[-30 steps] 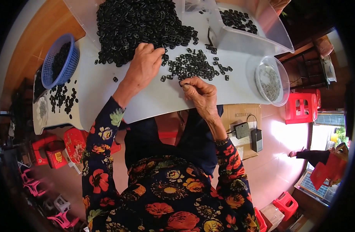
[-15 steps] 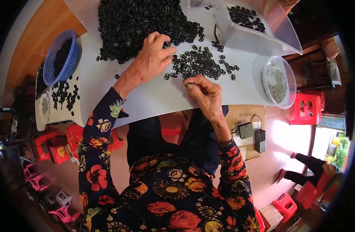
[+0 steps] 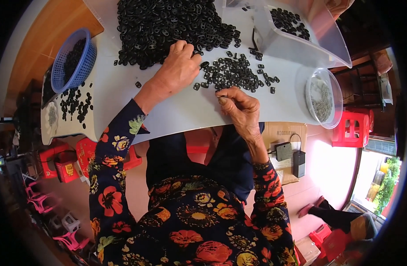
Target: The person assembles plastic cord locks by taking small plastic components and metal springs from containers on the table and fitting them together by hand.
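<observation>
My left hand (image 3: 179,66) rests at the near edge of a large heap of black oval pieces with two holes (image 3: 163,26). Its fingers are curled together, and the fingertips are partly hidden, so what they hold cannot be made out. Right of it lies a smaller spread of black squarish two-holed pieces (image 3: 234,73) on the pale table (image 3: 186,111). Just on the near side of that spread, my right hand (image 3: 241,108) pinches a small dark piece (image 3: 222,96) between thumb and forefinger; only a sliver of it shows.
A blue basket (image 3: 57,73) holding black pieces stands at the left, with loose ones near it. A clear bin (image 3: 296,48) is at the far right, beside a thin black rod (image 3: 254,40). A round clear tub (image 3: 338,99) of small metallic parts sits near the right edge.
My left hand has closed its fingers at the edge of the heap. My right hand keeps its pinch. The whole view has shifted slightly.
</observation>
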The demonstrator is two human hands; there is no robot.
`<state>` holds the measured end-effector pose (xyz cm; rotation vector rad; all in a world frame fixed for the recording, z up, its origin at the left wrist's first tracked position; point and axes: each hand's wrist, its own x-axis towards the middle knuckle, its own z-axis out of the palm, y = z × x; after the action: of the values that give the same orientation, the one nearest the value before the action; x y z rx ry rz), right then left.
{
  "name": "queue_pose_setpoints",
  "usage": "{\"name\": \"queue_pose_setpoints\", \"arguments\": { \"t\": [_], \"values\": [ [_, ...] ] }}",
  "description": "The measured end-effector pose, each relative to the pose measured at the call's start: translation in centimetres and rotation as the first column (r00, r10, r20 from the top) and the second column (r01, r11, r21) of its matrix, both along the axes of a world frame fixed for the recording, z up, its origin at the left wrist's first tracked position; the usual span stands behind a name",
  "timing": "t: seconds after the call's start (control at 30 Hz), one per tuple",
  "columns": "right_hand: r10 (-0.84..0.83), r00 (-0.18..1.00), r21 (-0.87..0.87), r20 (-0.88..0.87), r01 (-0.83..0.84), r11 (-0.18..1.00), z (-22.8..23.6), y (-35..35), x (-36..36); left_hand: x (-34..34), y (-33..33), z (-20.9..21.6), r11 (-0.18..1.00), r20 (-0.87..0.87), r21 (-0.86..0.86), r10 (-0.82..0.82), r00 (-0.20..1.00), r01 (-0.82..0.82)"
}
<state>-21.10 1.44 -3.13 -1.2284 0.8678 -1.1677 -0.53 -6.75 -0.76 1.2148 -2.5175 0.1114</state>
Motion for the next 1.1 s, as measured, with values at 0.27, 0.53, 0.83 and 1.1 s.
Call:
{"name": "queue_pose_setpoints", "arguments": {
  "t": [0.27,0.53,0.83,1.1],
  "values": [
    [0.017,1.000,0.006,-0.005,-0.017,1.000,0.0,0.0,-0.1,0.1,-0.8,0.0,1.000,0.065,0.024,0.017,0.998,-0.018],
    [-0.094,0.993,0.006,0.075,0.094,0.996,-0.2,-0.3,0.0,-1.2,2.5,1.6,0.522,-0.699,0.714,0.571,0.431,0.466],
    [-0.149,0.958,0.128,0.243,0.121,0.984,-0.4,-0.5,0.2,-3.1,4.1,1.3,0.490,-0.680,0.733,0.562,0.472,0.472],
    [-0.158,0.928,0.132,0.338,0.119,0.984,-1.1,-0.7,-0.1,-3.8,4.6,2.6,0.577,-0.582,0.770,0.463,0.669,0.271]
  ]
}}
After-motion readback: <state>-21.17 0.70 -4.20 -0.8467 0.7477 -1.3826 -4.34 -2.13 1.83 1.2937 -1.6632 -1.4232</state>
